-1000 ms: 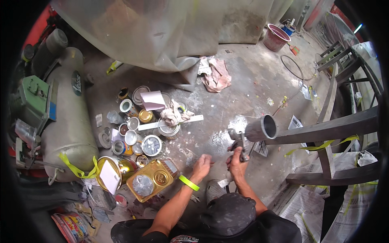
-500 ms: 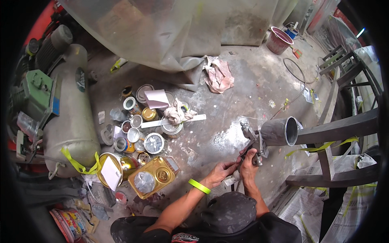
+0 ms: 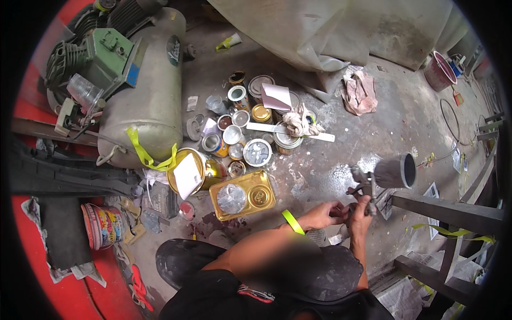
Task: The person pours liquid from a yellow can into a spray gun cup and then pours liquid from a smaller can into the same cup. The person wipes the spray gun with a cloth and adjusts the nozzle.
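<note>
In my right hand is a metal spray gun, its handle wrapped by my fingers. A dark grey, open-mouthed cup is attached to the gun and tipped toward the right. My left hand is beside the lower end of the gun's handle, fingers curled and pressed together. What they pinch, if anything, is too small to make out. A yellow-green band circles my left wrist. Below the gun, a whitish patch marks the floor.
Several paint cans stand to the left, with a ruler and a rag on top. Closer are a gold rectangular tin and a large gold can. A compressor tank lies far left; a dark frame is at right.
The view has turned, so the scene sits further right and the compressor shows more. My left hand has drawn slightly away from my right; the spray gun stays in my right hand.
</note>
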`<state>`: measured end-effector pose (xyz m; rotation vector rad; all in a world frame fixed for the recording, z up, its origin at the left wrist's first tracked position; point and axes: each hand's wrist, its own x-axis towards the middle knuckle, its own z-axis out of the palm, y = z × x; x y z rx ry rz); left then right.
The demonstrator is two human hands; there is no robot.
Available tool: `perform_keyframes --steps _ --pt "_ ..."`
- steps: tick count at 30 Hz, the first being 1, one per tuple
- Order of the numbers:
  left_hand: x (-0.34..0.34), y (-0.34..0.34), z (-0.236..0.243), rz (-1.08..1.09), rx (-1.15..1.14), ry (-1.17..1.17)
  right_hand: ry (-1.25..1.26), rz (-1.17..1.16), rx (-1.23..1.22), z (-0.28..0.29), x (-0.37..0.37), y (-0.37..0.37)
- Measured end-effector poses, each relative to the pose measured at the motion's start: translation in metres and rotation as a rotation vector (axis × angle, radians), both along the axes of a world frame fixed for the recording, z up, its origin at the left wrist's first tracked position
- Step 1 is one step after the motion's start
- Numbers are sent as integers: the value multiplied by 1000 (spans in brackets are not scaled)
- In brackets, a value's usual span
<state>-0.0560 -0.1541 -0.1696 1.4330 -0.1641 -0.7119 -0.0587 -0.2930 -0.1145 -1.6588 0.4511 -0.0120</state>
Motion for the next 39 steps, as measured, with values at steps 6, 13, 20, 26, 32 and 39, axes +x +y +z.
perform_keyframes --steps 6,13,20,26,32,39 --pt "-5 34 52 -502 797 -530 138 373 -180 -95 5 -2" --pt "-32 136 176 -762 770 -369 -66 709 -445 -129 -13 73" --pt "-62 218 296 117 1014 -141 174 891 -258 -120 34 56" --pt "-162 251 220 830 824 -50 180 878 -333 -123 39 63" --pt "-182 264 203 864 593 -71 162 937 -468 -72 27 45" --pt "-263 293 125 1054 -7 445 -58 899 -721 18 86 33"
